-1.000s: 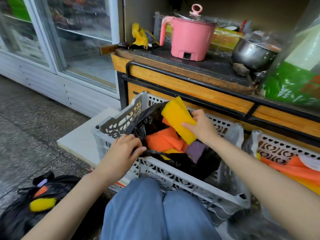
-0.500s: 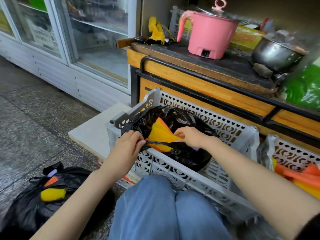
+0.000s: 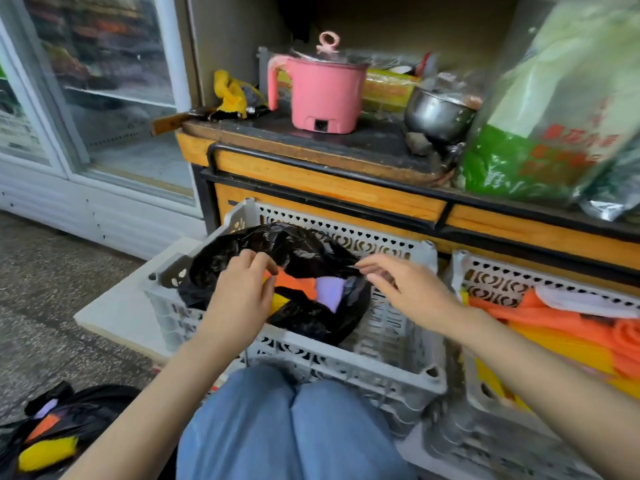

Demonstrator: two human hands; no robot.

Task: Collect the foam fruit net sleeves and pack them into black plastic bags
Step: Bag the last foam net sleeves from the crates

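Though black bag (image 3: 298,244) hides most sleeves (image 3: 327,289) | left hand (image 3: 242,292), right hand (image 3: 412,292): fingers pinch rim

The right hand (image 3: 412,292) has left the yellow sleeve (image 3: 280,302), apparently inside the black bag (image 3: 294,245).

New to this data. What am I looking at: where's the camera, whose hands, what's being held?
There is no robot here. A person wears one wide-angle camera on the head, so the single view looks down past their knees at their own bare hands. The left hand and right hand each appear to pinch the rim of a black bag that sits in a grey crate. An orange foam sleeve and a purple foam sleeve show inside it. A second crate on the right holds loose sleeves. Another bag lies at lower left. A pink pot stands on the counter.
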